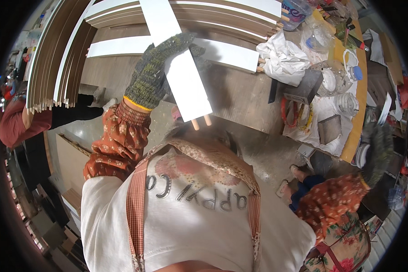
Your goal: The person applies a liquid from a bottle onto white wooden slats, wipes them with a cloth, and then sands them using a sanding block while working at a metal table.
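A long white board with two wooden dowels in its near end is gripped by my left hand, in a dark green knitted glove. Its fingers wrap round the board, which reaches away over the workbench, above another white board lying crosswise. At the far right, beyond the bench's edge, my right hand is in a matching glove, dim and near the rim of the picture. A pale flat blade-like thing sticks up from its fingers and seems held there.
Stacked boards with dowelled ends stand at the left, more behind. On the bench's right lie a crumpled white bag, a dark block, a red tape ring and plastic bottles. Another person is at the left.
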Action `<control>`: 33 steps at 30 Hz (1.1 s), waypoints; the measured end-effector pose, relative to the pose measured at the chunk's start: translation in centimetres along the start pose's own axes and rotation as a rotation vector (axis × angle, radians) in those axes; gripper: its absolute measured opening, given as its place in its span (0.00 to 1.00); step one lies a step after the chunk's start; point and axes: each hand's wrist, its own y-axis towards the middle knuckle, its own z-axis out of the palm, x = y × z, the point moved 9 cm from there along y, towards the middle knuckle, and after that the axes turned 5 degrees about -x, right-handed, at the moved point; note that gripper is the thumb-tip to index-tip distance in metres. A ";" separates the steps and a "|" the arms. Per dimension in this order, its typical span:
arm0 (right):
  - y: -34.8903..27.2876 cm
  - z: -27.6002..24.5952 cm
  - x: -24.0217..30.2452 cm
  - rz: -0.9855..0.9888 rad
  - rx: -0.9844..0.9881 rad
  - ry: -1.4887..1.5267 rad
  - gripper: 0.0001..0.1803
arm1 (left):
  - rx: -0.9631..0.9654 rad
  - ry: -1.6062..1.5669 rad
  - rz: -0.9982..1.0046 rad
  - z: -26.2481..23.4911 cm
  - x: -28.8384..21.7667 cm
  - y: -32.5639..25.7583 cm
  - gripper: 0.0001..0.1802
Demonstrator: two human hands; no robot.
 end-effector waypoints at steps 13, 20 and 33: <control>-4.3 23.6 21.5 -0.670 0.565 0.621 0.19 | 0.023 0.368 0.474 -1.1 -4.5 -0.4 0.24; -5.2 29.0 20.2 -0.214 0.838 1.240 0.21 | 0.020 0.224 0.262 -1.7 -2.9 0.0 0.29; -2.7 24.6 22.6 -0.402 0.611 0.708 0.22 | 0.017 0.294 0.424 -1.7 -4.7 -0.4 0.33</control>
